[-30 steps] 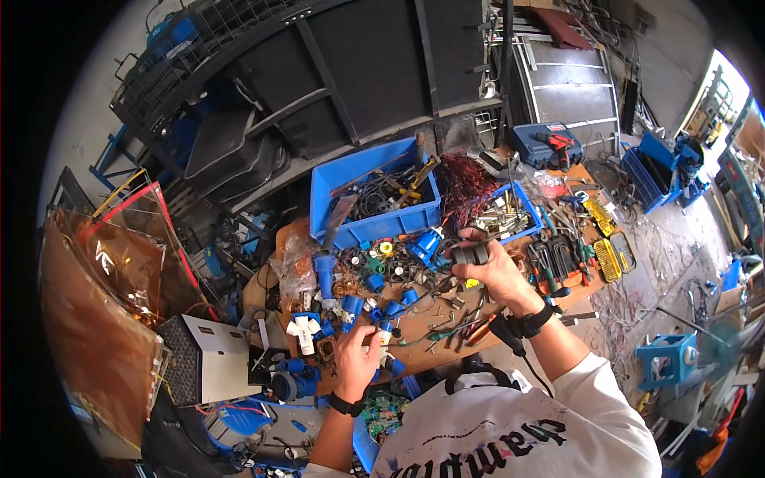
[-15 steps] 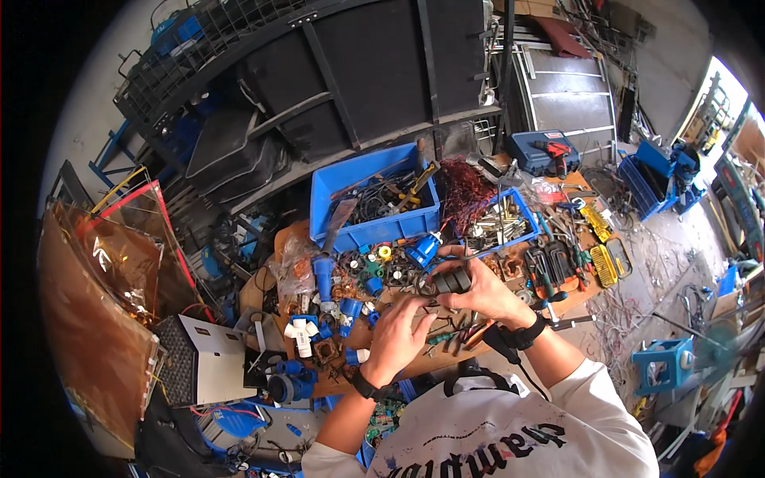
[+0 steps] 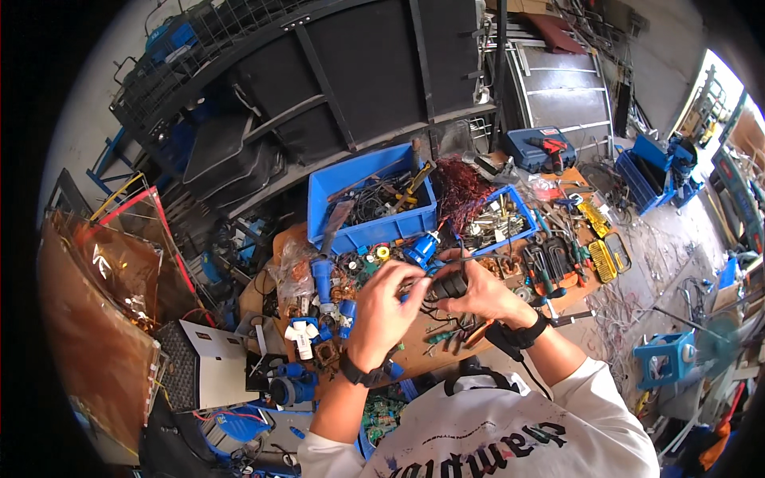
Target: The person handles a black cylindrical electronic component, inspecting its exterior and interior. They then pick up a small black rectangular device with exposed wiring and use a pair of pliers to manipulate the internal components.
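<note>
In my right hand (image 3: 480, 293) is a dark, short cylindrical piece (image 3: 450, 286) with a groove around it, gripped between thumb and fingers above the workbench. My left hand (image 3: 388, 301) has come up against its left side, the fingers drawn together and slightly blurred. What those fingers pinch, if anything, is hidden. Just beyond the two hands lies a blue plug-like fitting (image 3: 421, 249). Hand tools, among them screwdrivers and pliers (image 3: 453, 338), lie on the wooden bench top (image 3: 430, 362) beneath.
A large blue crate (image 3: 374, 236) of cables and tools stands behind the hands. Right of it are a smaller blue tray (image 3: 510, 239) of metal parts, tangled dark-red wire (image 3: 462, 191), and a yellow bit set (image 3: 610, 259). White and blue pipe fittings (image 3: 300, 338) sit at the left.
My left hand has risen toward the dark cylindrical piece, its fingers closing at the piece's left side. My right hand keeps its hold, nearly in place.
</note>
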`<state>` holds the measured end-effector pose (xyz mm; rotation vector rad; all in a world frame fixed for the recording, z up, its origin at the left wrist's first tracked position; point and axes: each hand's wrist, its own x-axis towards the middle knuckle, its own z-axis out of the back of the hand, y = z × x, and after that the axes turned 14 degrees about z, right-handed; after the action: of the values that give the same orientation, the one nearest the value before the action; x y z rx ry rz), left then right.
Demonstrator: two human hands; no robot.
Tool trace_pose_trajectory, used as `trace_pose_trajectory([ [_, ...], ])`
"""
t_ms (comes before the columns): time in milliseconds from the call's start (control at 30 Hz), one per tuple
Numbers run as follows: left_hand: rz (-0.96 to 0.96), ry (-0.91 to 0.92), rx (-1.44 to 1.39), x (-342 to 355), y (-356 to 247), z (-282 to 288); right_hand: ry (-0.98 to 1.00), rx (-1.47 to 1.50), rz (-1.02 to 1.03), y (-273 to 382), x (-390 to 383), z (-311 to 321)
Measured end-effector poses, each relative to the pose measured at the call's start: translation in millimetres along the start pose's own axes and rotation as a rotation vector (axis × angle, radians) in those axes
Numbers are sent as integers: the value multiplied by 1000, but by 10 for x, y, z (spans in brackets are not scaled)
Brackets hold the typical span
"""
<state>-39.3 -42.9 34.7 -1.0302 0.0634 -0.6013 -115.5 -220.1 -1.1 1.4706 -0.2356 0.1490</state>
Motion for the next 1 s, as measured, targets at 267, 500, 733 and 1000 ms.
trace_pose_trajectory([
  [267, -144, 123, 166, 362, -54, -208, 114, -228, -5, 18, 33, -88],
  [500, -176, 110, 226, 323, -69, -272, 115, -260, -20, -42, 0, -48],
  [733, -9, -79, -144, 381, 208, -422, 62, -99, -5, 48, -15, -13],
  [1000, 569, 15, -1126, 552, 265, -222, 85, 49, -4, 50, -42, 81],
])
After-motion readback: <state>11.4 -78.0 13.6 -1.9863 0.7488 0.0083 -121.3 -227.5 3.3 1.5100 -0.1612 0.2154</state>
